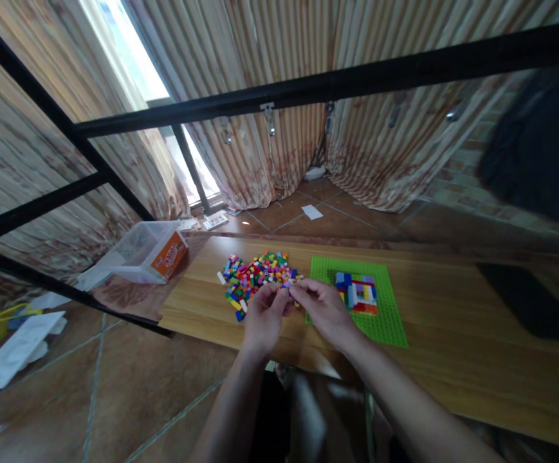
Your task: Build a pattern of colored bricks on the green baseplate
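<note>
My left hand [265,316] and my right hand [326,313] meet fingertip to fingertip at the near right edge of a heap of loose toy bricks [255,273]. Pinched between them is a small purple brick [287,285], mostly covered by the fingers. To the right lies a green baseplate [390,321]. On it stands a low block of joined bricks [363,296] in blue, white, red and orange, its left side partly behind my right hand.
The wooden table [443,341] carries a dark flat pad [534,299] on the right. A clear plastic bin [139,254] with an orange label is beyond the table's left end. A black metal bar [298,93] crosses in front of the curtains [279,45].
</note>
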Action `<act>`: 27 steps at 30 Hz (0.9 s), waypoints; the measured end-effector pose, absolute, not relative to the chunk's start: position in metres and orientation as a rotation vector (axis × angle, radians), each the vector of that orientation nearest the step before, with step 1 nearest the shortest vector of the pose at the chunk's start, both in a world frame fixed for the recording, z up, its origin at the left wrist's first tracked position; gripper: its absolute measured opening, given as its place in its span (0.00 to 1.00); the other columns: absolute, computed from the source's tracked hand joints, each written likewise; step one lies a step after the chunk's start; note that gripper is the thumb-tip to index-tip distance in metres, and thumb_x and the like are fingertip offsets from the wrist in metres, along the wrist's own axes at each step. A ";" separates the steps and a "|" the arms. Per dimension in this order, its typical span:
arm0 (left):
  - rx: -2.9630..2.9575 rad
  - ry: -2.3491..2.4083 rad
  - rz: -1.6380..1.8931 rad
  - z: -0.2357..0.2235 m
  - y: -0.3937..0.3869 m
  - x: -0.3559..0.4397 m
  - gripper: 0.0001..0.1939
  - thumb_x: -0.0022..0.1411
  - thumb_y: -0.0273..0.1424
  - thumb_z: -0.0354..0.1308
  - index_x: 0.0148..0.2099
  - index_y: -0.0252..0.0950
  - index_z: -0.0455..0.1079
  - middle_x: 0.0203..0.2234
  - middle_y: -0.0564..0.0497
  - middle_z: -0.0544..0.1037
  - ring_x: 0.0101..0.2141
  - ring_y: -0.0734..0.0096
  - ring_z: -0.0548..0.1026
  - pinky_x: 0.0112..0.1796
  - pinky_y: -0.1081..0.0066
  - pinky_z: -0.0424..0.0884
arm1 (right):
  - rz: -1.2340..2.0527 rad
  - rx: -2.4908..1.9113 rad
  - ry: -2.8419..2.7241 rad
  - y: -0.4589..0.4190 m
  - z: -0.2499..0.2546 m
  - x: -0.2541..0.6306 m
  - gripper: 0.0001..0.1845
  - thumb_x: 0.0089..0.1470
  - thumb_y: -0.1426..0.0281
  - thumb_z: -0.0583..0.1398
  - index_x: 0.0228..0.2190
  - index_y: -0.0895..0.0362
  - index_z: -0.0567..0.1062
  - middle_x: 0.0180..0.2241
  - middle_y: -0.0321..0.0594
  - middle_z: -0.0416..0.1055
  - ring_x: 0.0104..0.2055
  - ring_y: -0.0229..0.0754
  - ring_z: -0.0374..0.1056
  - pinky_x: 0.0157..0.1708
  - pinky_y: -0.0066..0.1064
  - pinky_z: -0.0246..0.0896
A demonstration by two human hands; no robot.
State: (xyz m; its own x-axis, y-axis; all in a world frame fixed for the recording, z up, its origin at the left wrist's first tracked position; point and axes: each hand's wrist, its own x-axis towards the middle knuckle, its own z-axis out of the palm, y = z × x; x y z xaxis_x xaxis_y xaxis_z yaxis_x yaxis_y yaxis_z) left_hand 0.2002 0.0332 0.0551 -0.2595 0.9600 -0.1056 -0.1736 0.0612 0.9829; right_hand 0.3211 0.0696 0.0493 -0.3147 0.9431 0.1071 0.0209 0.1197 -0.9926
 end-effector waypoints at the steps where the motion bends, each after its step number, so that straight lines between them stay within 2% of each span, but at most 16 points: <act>1: 0.896 1.309 1.413 0.054 0.033 0.206 0.15 0.52 0.44 0.64 0.32 0.37 0.71 0.25 0.53 0.75 0.24 0.76 0.71 0.28 0.74 0.68 | 1.328 -0.987 -1.522 0.069 0.050 0.327 0.16 0.55 0.58 0.59 0.28 0.57 0.77 0.27 0.36 0.75 0.30 0.39 0.69 0.32 0.30 0.62; 6: 1.027 1.318 1.454 0.045 0.029 0.230 0.16 0.58 0.45 0.58 0.30 0.37 0.69 0.21 0.55 0.69 0.23 0.76 0.66 0.27 0.75 0.63 | 1.342 -0.994 -1.516 0.061 0.048 0.352 0.15 0.52 0.58 0.61 0.26 0.57 0.78 0.25 0.36 0.75 0.29 0.39 0.69 0.34 0.31 0.62; 11: 1.166 1.291 1.433 0.035 0.028 0.249 0.16 0.59 0.42 0.57 0.27 0.37 0.66 0.18 0.57 0.63 0.22 0.76 0.61 0.26 0.75 0.59 | 1.334 -1.071 -1.363 0.046 0.041 0.369 0.15 0.49 0.57 0.63 0.23 0.57 0.78 0.23 0.36 0.74 0.28 0.38 0.67 0.31 0.30 0.60; 17: 1.123 1.176 1.361 0.034 0.028 0.281 0.13 0.58 0.40 0.59 0.27 0.36 0.67 0.18 0.57 0.65 0.22 0.76 0.62 0.27 0.75 0.60 | 1.404 -1.125 -1.134 0.035 0.033 0.402 0.19 0.44 0.54 0.65 0.20 0.57 0.76 0.20 0.34 0.69 0.25 0.36 0.63 0.29 0.29 0.58; 21: 0.955 1.166 1.346 0.030 0.027 0.304 0.14 0.56 0.41 0.60 0.27 0.35 0.67 0.19 0.56 0.66 0.22 0.78 0.63 0.26 0.75 0.59 | 1.473 -1.154 -1.019 0.040 0.037 0.432 0.19 0.41 0.53 0.68 0.24 0.58 0.78 0.24 0.37 0.73 0.26 0.36 0.66 0.30 0.29 0.61; 27: 0.544 1.147 1.337 0.025 0.025 0.314 0.17 0.51 0.41 0.65 0.31 0.33 0.67 0.23 0.54 0.69 0.23 0.79 0.65 0.26 0.77 0.59 | 1.397 -1.158 -0.740 0.057 0.051 0.462 0.23 0.26 0.55 0.74 0.24 0.56 0.78 0.22 0.34 0.74 0.24 0.34 0.68 0.32 0.28 0.64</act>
